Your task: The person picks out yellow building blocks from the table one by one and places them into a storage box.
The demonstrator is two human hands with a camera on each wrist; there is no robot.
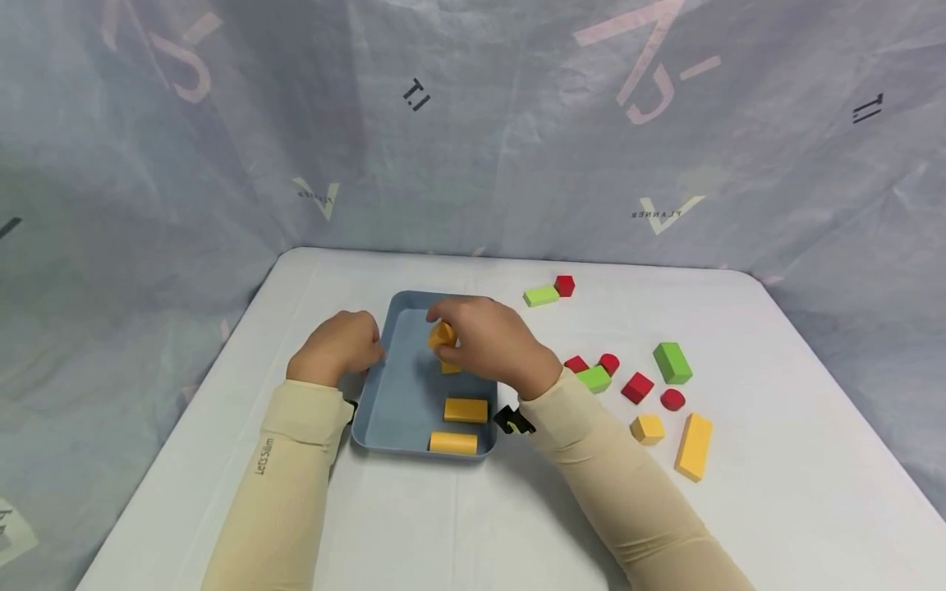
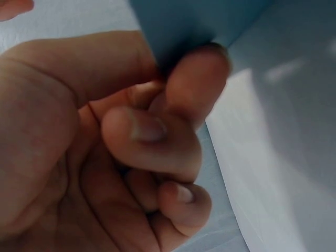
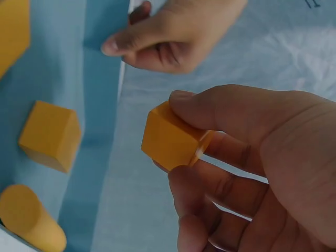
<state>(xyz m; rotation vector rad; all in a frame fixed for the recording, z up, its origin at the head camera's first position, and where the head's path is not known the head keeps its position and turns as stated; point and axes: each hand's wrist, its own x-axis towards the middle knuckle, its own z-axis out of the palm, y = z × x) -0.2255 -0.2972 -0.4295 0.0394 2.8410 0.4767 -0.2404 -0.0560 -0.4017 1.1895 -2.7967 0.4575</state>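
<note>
A blue-grey tray (image 1: 402,386) lies on the white table. At its left side my left hand (image 1: 342,345) pinches the wall between thumb and forefinger; the left wrist view shows the tray wall (image 2: 194,23) between them, other fingers curled below. My right hand (image 1: 491,336) is over the far part of the tray, holding a yellow block (image 3: 170,137) between thumb and fingers. Under that hand, part of another yellow block (image 1: 450,368) shows in the tray. Nearer me in the tray lie a yellow rectangular block (image 1: 466,410) and a yellow cylinder (image 1: 453,443).
Right of the tray are scattered a yellow cube (image 1: 647,429), a long yellow block (image 1: 694,447), a green block (image 1: 672,363) and several red pieces, among them a red cube (image 1: 637,387). Farther back, a light green block (image 1: 541,295) lies beside a red block (image 1: 565,286).
</note>
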